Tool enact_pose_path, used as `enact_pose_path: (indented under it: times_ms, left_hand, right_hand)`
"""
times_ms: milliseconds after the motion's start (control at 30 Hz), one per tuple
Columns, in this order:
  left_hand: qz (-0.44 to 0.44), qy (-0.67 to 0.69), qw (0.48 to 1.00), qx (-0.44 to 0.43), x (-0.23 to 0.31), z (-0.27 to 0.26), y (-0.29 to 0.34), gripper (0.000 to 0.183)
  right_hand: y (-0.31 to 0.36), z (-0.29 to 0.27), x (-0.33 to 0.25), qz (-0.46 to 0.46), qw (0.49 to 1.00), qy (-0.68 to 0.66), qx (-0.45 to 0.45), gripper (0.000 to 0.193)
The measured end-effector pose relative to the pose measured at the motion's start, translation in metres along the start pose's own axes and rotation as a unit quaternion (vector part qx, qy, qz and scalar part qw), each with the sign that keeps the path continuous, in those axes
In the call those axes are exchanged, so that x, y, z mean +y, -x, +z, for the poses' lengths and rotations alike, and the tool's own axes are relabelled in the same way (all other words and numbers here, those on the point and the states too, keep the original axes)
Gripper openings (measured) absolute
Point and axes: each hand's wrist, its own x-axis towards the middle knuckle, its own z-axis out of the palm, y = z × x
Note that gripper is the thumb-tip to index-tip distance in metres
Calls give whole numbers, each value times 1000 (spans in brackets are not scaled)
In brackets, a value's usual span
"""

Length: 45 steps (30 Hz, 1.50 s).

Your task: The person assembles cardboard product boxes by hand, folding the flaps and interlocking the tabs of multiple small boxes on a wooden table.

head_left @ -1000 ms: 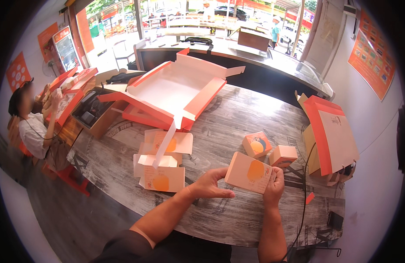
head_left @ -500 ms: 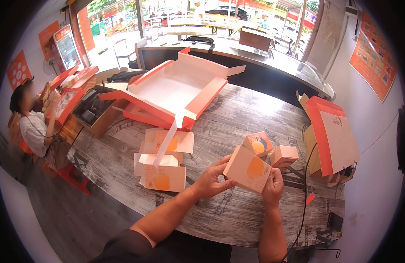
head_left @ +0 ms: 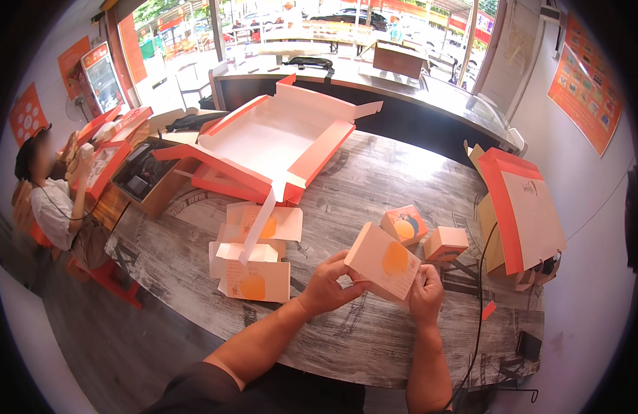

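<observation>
A small pale carton point(head_left: 382, 262) with an orange round print is held above the table between my hands. My left hand point(head_left: 331, 284) grips its left edge, thumb at the lower corner. At its right end, my right hand point(head_left: 425, 292) pinches the edge. Just beyond stand two small folded boxes: an orange-topped box point(head_left: 404, 225) with a round print, and a pale-topped box point(head_left: 446, 244) to its right. Left of my hands lie unfolded cartons point(head_left: 272, 222), and a nearer carton point(head_left: 255, 279) with the same orange print and raised flaps.
A large open orange-and-white box point(head_left: 264, 138) fills the table's far left. An orange-and-cream box point(head_left: 526, 207) stands at the right, with a black cable point(head_left: 482, 303) near it. A brown box point(head_left: 150, 176) sits left, where another person point(head_left: 53, 193) handles boxes.
The carton in my hands has shifted slightly left and up, and tilted a little. Both hands keep hold of it. The whole view has shifted slightly.
</observation>
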Motion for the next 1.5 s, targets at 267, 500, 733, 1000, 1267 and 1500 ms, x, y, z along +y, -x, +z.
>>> enact_pose_path:
  times_ms: [267, 500, 733, 1000, 1267, 1500]
  left_hand:
    - [-168, 71, 983, -2, -12, -3, 9, 27]
    - [-237, 40, 966, -98, -10, -14, 1, 48]
    - [-242, 111, 962, -56, -14, -9, 6, 46]
    - [-207, 98, 973, -22, -16, -4, 10, 43]
    - [-196, 62, 979, 15, -23, -4, 11, 37]
    - [-204, 108, 971, 64, -32, 2, 14, 36]
  right_hand:
    - [-2, 2, 6, -21, 999, -20, -31, 20]
    - [0, -2, 8, 37, 994, -97, -38, 12]
    - [-3, 0, 6, 84, 982, -171, -4, 14]
    - [-2, -6, -10, -95, 994, 52, 27, 15]
    - [2, -2, -45, -235, 955, 176, -46, 30]
    - [5, 3, -53, -245, 945, 179, -122, 25]
